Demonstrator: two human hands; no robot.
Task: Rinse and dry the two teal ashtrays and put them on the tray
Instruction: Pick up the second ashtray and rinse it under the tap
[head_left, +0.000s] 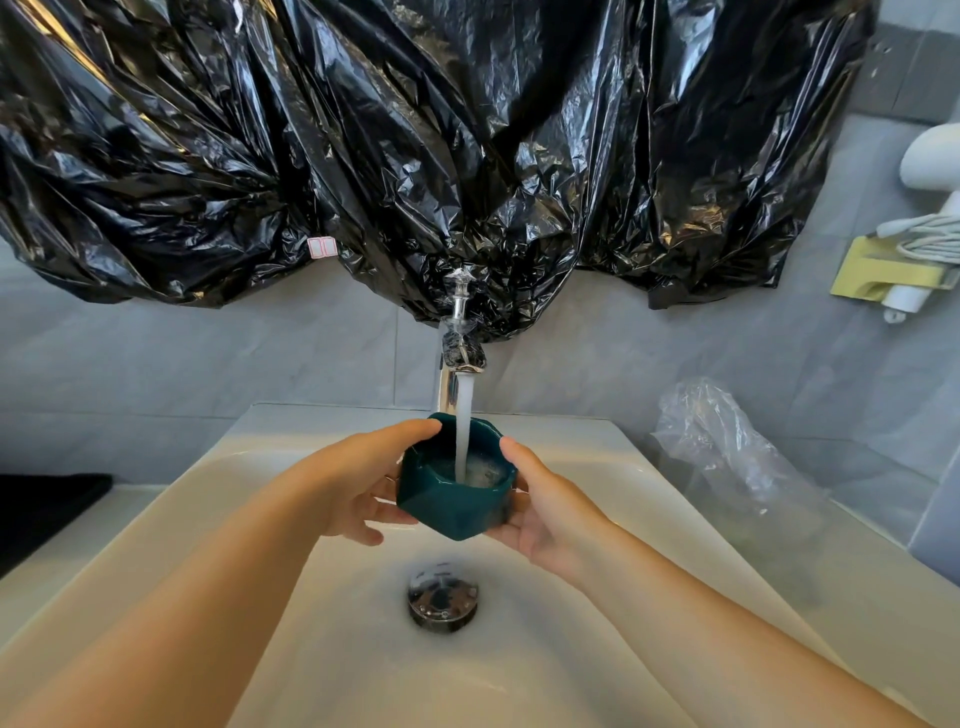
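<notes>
Forearms low in frame, my left hand (358, 488) and right hand (545, 512) cup the teal ashtray (449, 506) under the stream (464, 415); I'd swirl it, gripping firmly.

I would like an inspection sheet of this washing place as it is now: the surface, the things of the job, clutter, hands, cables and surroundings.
Surface: white sink, with a metal drain in its basin.
Job's things: one teal ashtray, opening up, under the running water from the faucet; second ashtray and tray not seen.
Clutter: crumpled clear plastic bag beside the sink at right; dark object at the left edge.
Hands: left hand and right hand both grip the ashtray, thumbs at its rim.
Cables: coiled white cable above a yellow holder, upper right.
Surroundings: grey tiled wall; black plastic sheet hangs above the faucet.
</notes>
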